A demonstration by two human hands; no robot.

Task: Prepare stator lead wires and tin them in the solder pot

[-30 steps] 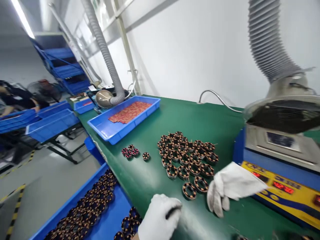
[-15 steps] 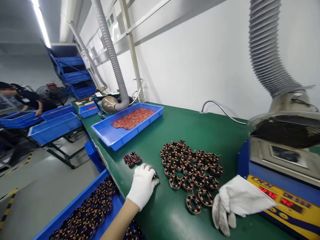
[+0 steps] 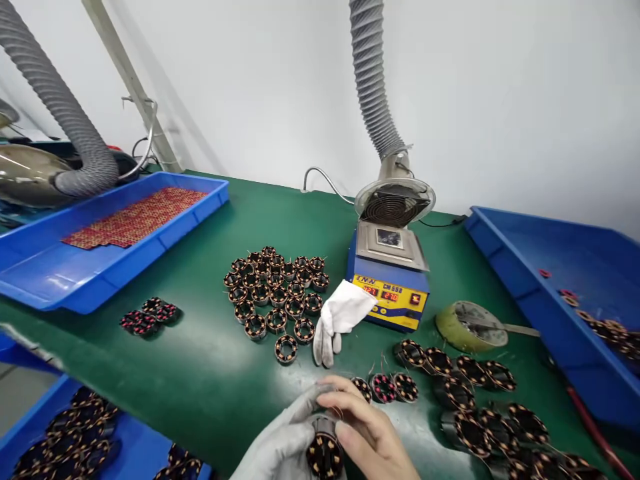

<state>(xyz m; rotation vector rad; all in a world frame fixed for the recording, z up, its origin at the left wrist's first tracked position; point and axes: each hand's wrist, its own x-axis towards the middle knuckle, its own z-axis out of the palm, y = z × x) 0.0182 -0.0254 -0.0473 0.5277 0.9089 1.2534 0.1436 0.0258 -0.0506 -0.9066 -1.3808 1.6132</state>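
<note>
No longer reaching away, the left hand (image 3: 281, 441) is clasping a wound ring (image 3: 317, 455). The right hand (image 3: 375, 437) is joining the work, fingers curled, grip unclear.

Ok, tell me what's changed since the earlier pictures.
The left hand moved right and nearer the body, bringing a ring, apparently the lone one from beside the pink-dotted rings; the right hand now touches it too. The loose glove and ring cluster stayed put.

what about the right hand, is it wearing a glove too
No, the right hand is bare, while the left hand beside it wears a whitish glove.
</note>
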